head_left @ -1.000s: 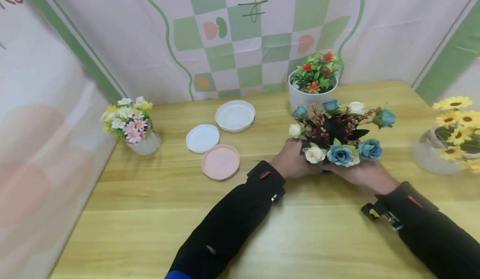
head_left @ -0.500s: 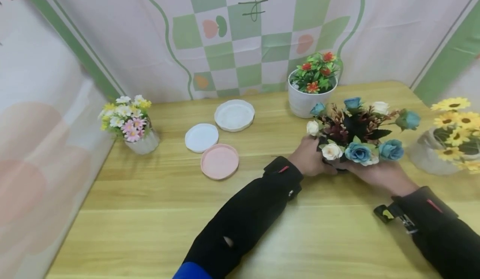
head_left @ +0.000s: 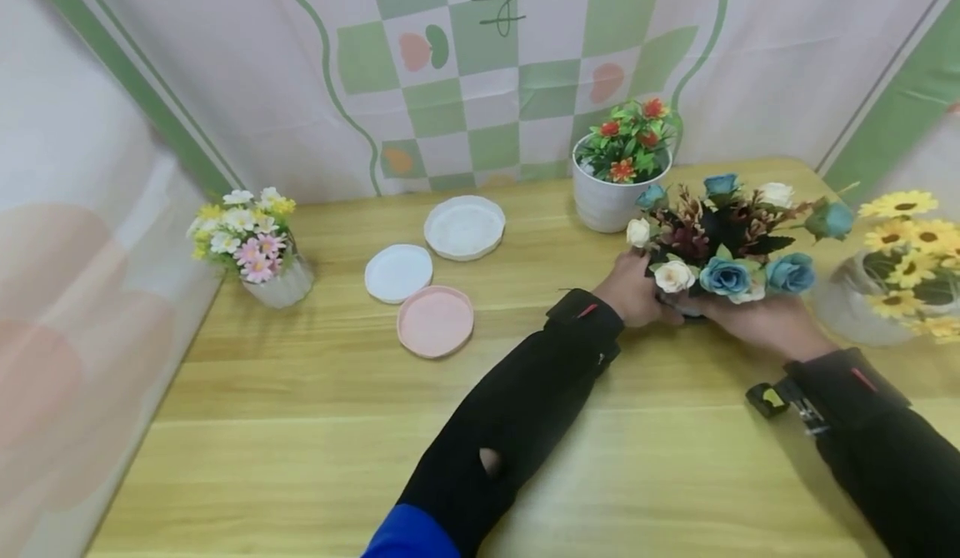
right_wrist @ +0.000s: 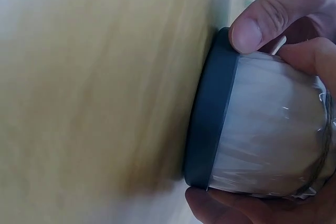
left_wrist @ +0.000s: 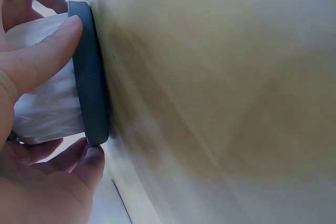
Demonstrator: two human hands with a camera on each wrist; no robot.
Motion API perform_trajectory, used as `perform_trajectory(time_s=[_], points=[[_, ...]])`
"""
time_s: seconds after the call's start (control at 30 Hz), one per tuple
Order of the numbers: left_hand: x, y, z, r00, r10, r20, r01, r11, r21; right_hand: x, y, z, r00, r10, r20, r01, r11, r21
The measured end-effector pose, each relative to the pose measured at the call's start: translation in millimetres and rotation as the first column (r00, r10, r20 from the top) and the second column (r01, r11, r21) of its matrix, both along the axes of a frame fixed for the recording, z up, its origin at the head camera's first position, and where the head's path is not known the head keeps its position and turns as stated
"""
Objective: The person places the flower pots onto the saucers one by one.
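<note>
A flowerpot [right_wrist: 268, 129] of blue and cream artificial roses [head_left: 723, 275] is between my two hands, at right of centre in the head view. Its whitish, glossy-wrapped body sits in a dark teal saucer [left_wrist: 90, 72]. My left hand [head_left: 636, 290] grips one side and my right hand [head_left: 772, 325] the other. In the wrist views, thumbs and fingertips lie on the pot's side and the saucer's rim. The saucer is very close to the wooden table; whether it touches is unclear. Flowers hide most of the pot in the head view.
Behind stands a white pot [head_left: 611, 204] with red flowers. A pale pot [head_left: 862, 304] of yellow daisies is at the right. At left are a pink saucer [head_left: 435, 322], two white saucers [head_left: 465, 227] and a ribbed pot [head_left: 281, 283] of small flowers. A cloth backdrop [head_left: 300, 125] borders the table [head_left: 300, 433].
Both hands have shifted the rose pot and its saucer to the right across the table, then slightly farther back. The other pots and saucers keep their places.
</note>
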State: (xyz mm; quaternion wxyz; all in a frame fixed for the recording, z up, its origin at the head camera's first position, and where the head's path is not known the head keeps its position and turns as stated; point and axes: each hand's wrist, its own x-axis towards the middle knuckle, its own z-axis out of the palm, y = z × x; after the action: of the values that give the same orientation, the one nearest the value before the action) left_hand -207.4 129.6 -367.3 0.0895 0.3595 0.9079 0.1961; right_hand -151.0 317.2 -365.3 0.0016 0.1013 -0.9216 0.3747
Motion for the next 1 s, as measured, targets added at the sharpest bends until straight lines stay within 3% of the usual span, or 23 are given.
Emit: perform_trajectory(time_s=[0.13,0.33,0.37,0.43,0.53,0.6,0.73,0.87,0.97,1.0], points=[[-11.3,9.6,-7.6,1.000,0.001,-0.009,-0.001,1.000,-0.005,-7.1,4,2.3,0.999,0.005,0.034,-0.007,0.999,0.040],[-57.6,43.1,-63.2,1.000,0.020,-0.010,-0.020,1.000,0.005,-14.3,7,1.5,0.997,-0.013,0.073,0.006,0.996,0.087],[-64.6,47.9,-70.7,1.000,0.025,-0.006,-0.025,1.000,0.008,-15.7,8,1.4,0.997,-0.022,0.072,0.016,0.996,0.084],[-74.5,54.0,-75.4,1.000,0.021,-0.007,-0.021,1.000,0.007,-19.2,9,2.3,0.997,-0.033,0.070,0.027,0.996,0.087],[-82.3,59.6,-73.6,0.999,0.032,0.007,-0.032,0.999,0.035,-26.5,14,5.5,0.997,-0.036,0.064,0.032,0.997,0.065],[-81.1,59.3,-64.7,0.999,0.043,0.032,-0.044,0.998,0.047,-31.1,17,7.7,0.997,-0.035,0.066,0.031,0.997,0.066],[-69.5,51.4,-44.3,0.992,0.080,0.095,-0.086,0.994,0.068,-37.2,20,8.8,0.997,-0.034,0.065,0.028,0.996,0.090],[-53.4,38.3,-20.9,0.989,0.075,0.124,-0.082,0.995,0.053,-37.5,18,7.2,0.996,-0.043,0.081,0.035,0.994,0.099],[-51.8,35.4,-19.6,0.991,0.065,0.119,-0.070,0.997,0.045,-35.8,18,6.0,0.994,-0.057,0.090,0.048,0.995,0.092],[-55.3,37.7,-26.0,0.991,0.069,0.115,-0.074,0.996,0.046,-35.3,17,5.5,0.994,-0.058,0.090,0.051,0.995,0.082]])
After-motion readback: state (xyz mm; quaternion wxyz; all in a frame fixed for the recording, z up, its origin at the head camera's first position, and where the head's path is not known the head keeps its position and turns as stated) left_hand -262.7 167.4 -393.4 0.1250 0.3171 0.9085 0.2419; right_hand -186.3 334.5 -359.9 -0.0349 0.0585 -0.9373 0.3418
